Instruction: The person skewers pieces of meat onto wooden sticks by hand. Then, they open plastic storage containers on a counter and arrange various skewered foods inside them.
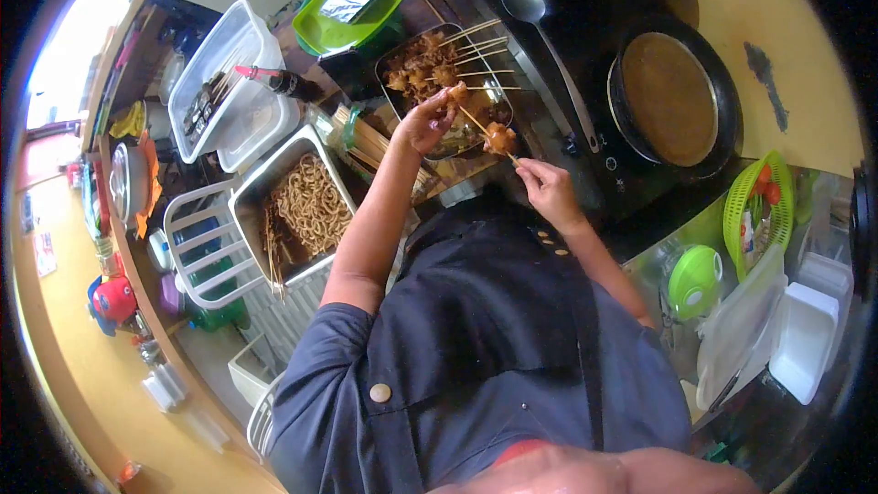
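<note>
My right hand [549,190] pinches the lower end of a thin wooden skewer [473,120]. A clump of brown, sauce-coated meat [499,138] is threaded on it, closer to my right hand. My left hand [426,126] is closed at the skewer's far end, its fingertips on a small piece of meat [456,92]; whether the tip has pierced that piece I cannot tell. Beneath and beyond my left hand is a metal tray [502,112] with a pile of marinated meat [416,62]. Several loaded skewers [483,49] lie across its right edge, bare ends outward.
On the right, a dark stove carries a brown-filled pan [668,96] and a ladle [553,41]. Left of my forearm are a bundle of bare sticks [370,139] and a white bin of coiled skewered food [306,201]. A sauce bottle [294,84] and green container [389,14] stand beyond.
</note>
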`<state>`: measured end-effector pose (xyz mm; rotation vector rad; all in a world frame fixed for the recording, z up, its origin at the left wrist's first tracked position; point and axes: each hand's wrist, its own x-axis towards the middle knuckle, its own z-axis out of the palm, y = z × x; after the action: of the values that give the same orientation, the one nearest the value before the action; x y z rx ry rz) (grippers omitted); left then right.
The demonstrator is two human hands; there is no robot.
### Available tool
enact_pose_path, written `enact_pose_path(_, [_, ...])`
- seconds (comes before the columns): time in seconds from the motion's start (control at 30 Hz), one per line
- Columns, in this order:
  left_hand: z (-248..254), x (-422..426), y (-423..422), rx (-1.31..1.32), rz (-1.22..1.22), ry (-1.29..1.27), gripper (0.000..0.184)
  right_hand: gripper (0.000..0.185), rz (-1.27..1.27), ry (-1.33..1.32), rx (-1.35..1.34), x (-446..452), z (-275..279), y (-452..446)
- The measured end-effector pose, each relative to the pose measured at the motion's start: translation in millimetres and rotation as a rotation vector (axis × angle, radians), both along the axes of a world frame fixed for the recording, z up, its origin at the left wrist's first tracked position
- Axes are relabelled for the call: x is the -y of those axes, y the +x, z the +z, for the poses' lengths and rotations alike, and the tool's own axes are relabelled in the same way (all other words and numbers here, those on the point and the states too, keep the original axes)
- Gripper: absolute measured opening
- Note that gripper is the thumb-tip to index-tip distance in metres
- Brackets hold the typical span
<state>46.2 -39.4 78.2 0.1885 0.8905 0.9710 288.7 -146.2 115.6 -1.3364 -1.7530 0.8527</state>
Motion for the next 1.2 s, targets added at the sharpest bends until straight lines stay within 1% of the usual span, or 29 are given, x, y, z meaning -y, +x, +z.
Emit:
enact_pose_path(0.03, [3.7, 1.4, 2.4, -0.006, -0.029, 0.023, 0.033, 0.014, -0.008, 0.020, 0.006, 0.3, -0.2, -1.8])
enact_pose_path(0.13, [-1.7, 7.3, 10.7, -0.009, -0.091, 0.083, 0.027, 0.014, -0.007, 0.034, 0.032, -3.9, 1.3, -8.4])
enact_pose_path(0.17, [-5.2, 7.9, 13.6, -0.063, -0.110, 0.131, 0.027, 0.014, -0.012, 0.031, 0.041, -5.5, 2.7, -10.6])
enact_pose_path(0.2, [-8.5, 8.6, 16.0, -0.072, -0.091, 0.132, 0.029, 0.014, -0.018, 0.027, 0.051, -6.6, 4.6, -12.6])
enact_pose_path(0.27, [8.1, 11.4, 26.2, -0.089, -0.052, 0.135, 0.032, 0.014, -0.025, 0.023, 0.060, -8.8, 3.8, -14.7])
enact_pose_path(0.37, [15.1, 13.1, 32.2, -0.176, -0.009, 0.137, 0.041, 0.014, -0.025, 0.023, 0.062, -10.2, -2.2, -17.1])
enact_pose_path(0.47, [4.5, 13.4, 31.1, -0.220, -0.010, 0.169, 0.047, 0.013, -0.029, 0.031, 0.074, -11.9, -3.5, -19.1])
enact_pose_path(0.57, [1.9, 15.1, 27.8, -0.208, -0.071, 0.171, 0.042, 0.013, -0.033, 0.049, 0.075, -11.8, -7.3, -20.8])
enact_pose_path(0.67, [14.3, 17.3, 31.6, -0.125, -0.008, 0.061, 0.036, 0.013, -0.028, 0.070, 0.081, -11.4, -9.9, -21.0])
enact_pose_path(0.77, [0.1, 16.4, 27.0, -0.104, 0.018, 0.104, 0.030, 0.012, -0.014, 0.089, 0.093, -10.9, -13.3, -20.3])
enact_pose_path(0.87, [-10.3, 16.0, 22.5, -0.244, 0.014, 0.069, 0.033, 0.009, -0.004, 0.071, 0.126, -11.3, -15.0, -20.8])
enact_pose_path(0.97, [-12.3, 17.9, 27.4, -0.218, 0.051, 0.108, 0.032, 0.007, 0.009, 0.032, 0.188, -16.7, -14.5, -22.6])
enact_pose_path(1.03, [-7.3, 13.4, 29.3, -0.311, 0.077, 0.159, 0.027, 0.007, 0.001, 0.035, 0.212, -23.9, -15.1, -23.6])
enact_pose_path(1.07, [-2.6, 10.9, 30.0, -0.358, 0.090, 0.186, 0.024, 0.007, -0.017, 0.071, 0.181, -27.9, -16.7, -24.6])
enact_pose_path(1.1, [2.8, 6.9, 29.1, -0.277, 0.046, 0.217, 0.025, 0.007, -0.035, 0.106, 0.150, -32.4, -18.2, -25.4])
enact_pose_path(1.13, [3.5, 4.3, 28.6, -0.271, 0.100, 0.235, 0.029, 0.007, -0.051, 0.142, 0.120, -36.7, -19.0, -25.7])
enact_pose_path(1.2, [1.3, -4.1, 23.7, -0.478, 0.002, 0.240, 0.027, 0.008, -0.079, 0.138, 0.108, -41.7, -17.3, -23.7])
